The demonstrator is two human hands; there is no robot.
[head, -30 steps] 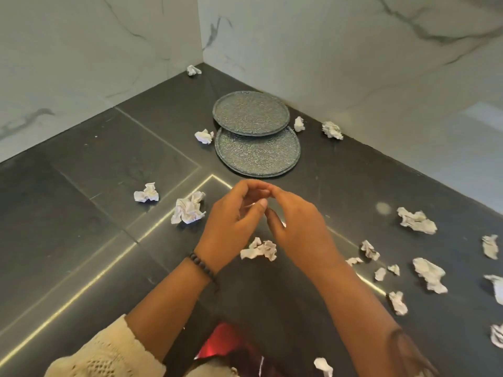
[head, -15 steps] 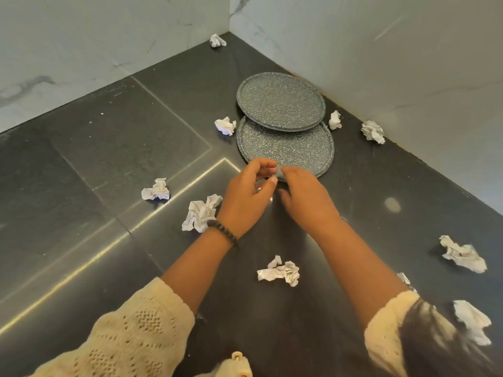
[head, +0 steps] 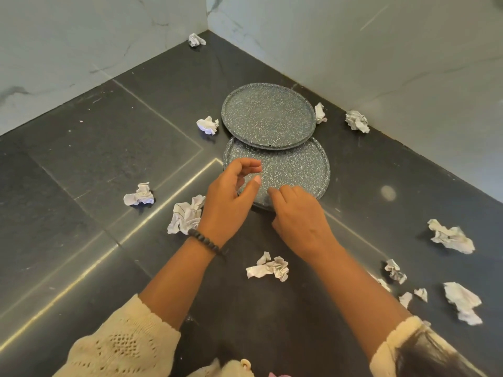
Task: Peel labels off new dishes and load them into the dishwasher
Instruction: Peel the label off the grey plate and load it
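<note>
Two speckled grey plates on the dark floor near the far wall corner: far plate (head: 268, 115) overlaps the far rim of the near plate (head: 296, 170). Left hand (head: 227, 202) over near plate's left edge, fingers loosely curled, thumb apart, holding nothing visible. Right hand (head: 298, 219) at the near rim, fingertips hidden; can't tell if it's pinching anything. No label visible. Crumpled paper (head: 268, 269) scattered around. Sleeves cut off by frame bottom.

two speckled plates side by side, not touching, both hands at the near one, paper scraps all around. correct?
Not quite. The head view shows the far plate overlapping the near plate, its edge resting on it, not apart. The rest holds: left hand and right hand at the near plate, crumpled paper scraps scattered around.
</note>
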